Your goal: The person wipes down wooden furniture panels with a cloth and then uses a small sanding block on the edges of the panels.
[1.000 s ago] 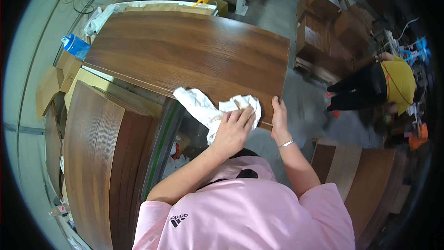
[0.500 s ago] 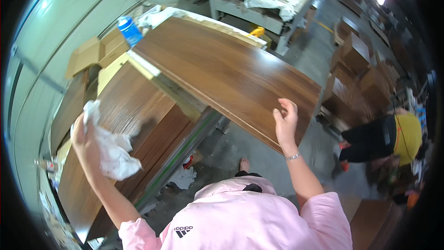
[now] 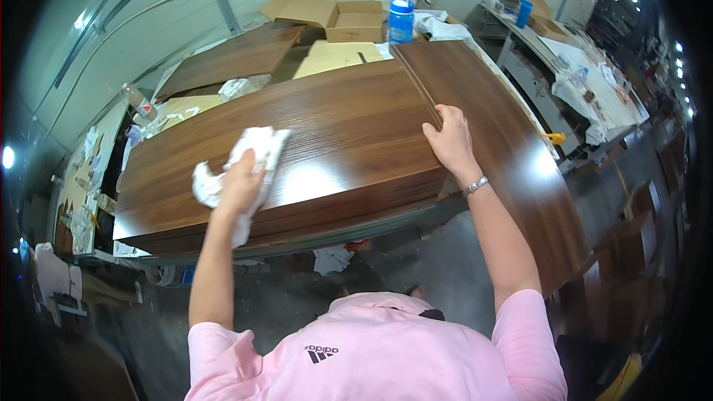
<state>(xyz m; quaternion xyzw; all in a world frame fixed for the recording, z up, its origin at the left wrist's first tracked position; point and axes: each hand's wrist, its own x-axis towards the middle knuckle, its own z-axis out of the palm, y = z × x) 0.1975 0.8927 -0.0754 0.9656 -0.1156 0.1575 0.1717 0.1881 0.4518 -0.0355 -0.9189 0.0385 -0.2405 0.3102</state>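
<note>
My left hand is closed around a crumpled white cloth, which lies against the glossy top of a stack of brown wood-grain panels. Part of the cloth hangs over the stack's near edge. My right hand is at the seam where a second long brown panel meets the stack. Its thumb is spread away from bent fingers, and the fingertips touch or hover by that panel's edge; the contact is hard to make out.
Behind the stack are an opened cardboard box, a blue bottle and another brown panel. A clear bottle stands at the left. A cluttered worktable is at the far right, with a yellow object beside the long panel.
The view has swung left, toward the stack. My left hand has brought the cloth from the raised position down onto the stack. My right hand has shifted from above the long panel to its edge.
</note>
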